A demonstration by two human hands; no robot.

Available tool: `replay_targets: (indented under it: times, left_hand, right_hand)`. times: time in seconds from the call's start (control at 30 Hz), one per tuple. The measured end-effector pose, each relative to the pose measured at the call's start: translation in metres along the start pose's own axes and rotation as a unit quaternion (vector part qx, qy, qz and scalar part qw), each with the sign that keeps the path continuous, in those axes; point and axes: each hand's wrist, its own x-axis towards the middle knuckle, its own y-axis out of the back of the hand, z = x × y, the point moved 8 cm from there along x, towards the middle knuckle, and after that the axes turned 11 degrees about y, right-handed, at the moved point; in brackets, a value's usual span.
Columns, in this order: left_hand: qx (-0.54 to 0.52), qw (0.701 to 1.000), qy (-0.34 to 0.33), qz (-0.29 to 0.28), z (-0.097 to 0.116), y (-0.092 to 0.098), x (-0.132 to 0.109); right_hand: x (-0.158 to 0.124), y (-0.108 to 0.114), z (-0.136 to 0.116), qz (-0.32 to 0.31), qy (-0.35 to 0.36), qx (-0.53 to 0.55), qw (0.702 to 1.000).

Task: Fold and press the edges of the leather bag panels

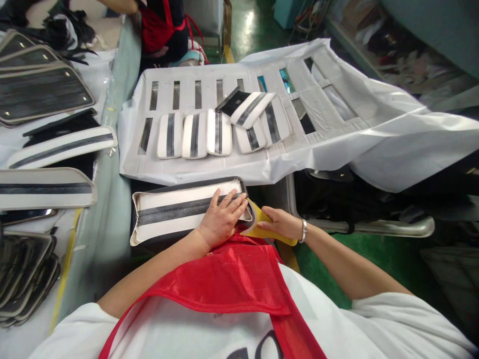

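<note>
A long white panel with a dark lengthwise stripe (175,208) lies in front of my body, its rim dark and its left end raised at the corners. My left hand (224,217) rests flat on the right part of this panel, fingers stretched out and pressing on it. At the panel's right end, my right hand (279,223) grips a yellow tool (262,230) with a broad, curved front edge. That edge meets the panel's end, and my left fingertips are close to it. The tool's exact kind cannot be made out.
Beyond the panel, a slotted board covered in white sheeting (194,172) carries several small striped pads (194,134). On the left table (88,244) are striped panels (45,188) and stacked dark panels (26,274). A metal rail (392,227) is at right. Another person (162,30) is behind.
</note>
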Motion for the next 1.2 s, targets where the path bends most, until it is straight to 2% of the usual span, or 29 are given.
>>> replay_targets:
  times: [0.3,0.53,0.7,0.83,0.97,1.2]
  left_hand:
    - [-0.008,1.0,-0.006,0.028,-0.001,0.0,-0.001]
    - [-0.024,0.998,-0.008,0.049,-0.004,0.0,-0.001]
    - [-0.033,0.997,-0.011,0.074,-0.004,0.001,-0.002]
    - [-0.059,0.992,-0.043,0.106,-0.003,0.004,-0.006]
    - [-0.109,0.988,-0.074,0.082,-0.004,0.003,-0.01]
    - [-0.168,0.984,-0.041,0.04,-0.01,0.004,-0.005]
  right_hand:
    - [0.014,0.004,-0.017,-0.058,0.016,-0.022,0.998]
    - [0.023,0.007,-0.023,-0.08,0.023,-0.046,0.995]
    - [0.027,0.006,-0.025,-0.133,-0.008,-0.052,0.99]
    - [0.029,0.004,-0.022,-0.165,-0.028,-0.039,0.985]
    - [0.031,0.004,-0.016,-0.161,-0.038,-0.012,0.986]
    - [0.033,0.005,-0.018,-0.123,-0.035,0.016,0.992]
